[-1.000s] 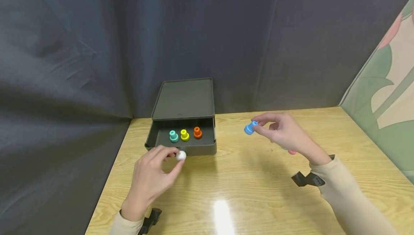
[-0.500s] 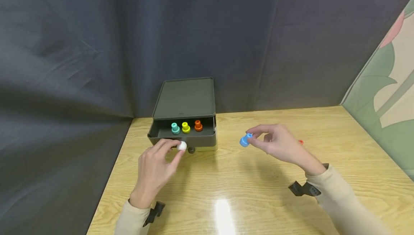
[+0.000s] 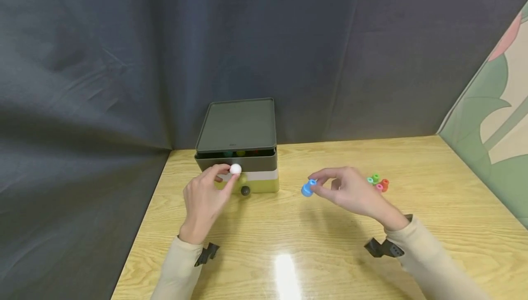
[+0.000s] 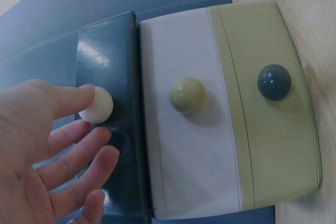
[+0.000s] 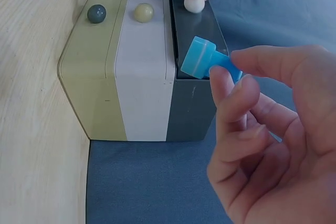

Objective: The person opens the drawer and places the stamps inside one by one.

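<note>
My left hand (image 3: 205, 201) pinches the round white knob (image 3: 235, 169) of the dark top drawer (image 3: 261, 163) between thumb and forefinger. Only a narrow gap shows above that drawer's front; teal, yellow and orange pieces are faintly visible through it, mostly hidden. The drawer belongs to a small three-tier drawer box (image 4: 184, 156) at the back of the table. To the right, my right hand (image 3: 350, 197) holds a blue stepped peg (image 3: 307, 189) above the table between thumb and fingertips. In the right wrist view the peg (image 5: 202, 59) appears tilted, its wide end away from the palm.
The white middle drawer has a pale yellow knob (image 4: 187, 95); the yellow-green bottom one has a dark knob (image 4: 274, 82). Several small coloured pegs (image 3: 385, 184) stand on the wooden table (image 3: 330, 258) beyond my right wrist. Dark curtain (image 3: 313, 52) hangs behind the box.
The top drawer has slid back from well open to nearly closed, pushed by my left hand on the knob. My right hand, with the blue peg, has moved left and nearer, uncovering the loose pegs.
</note>
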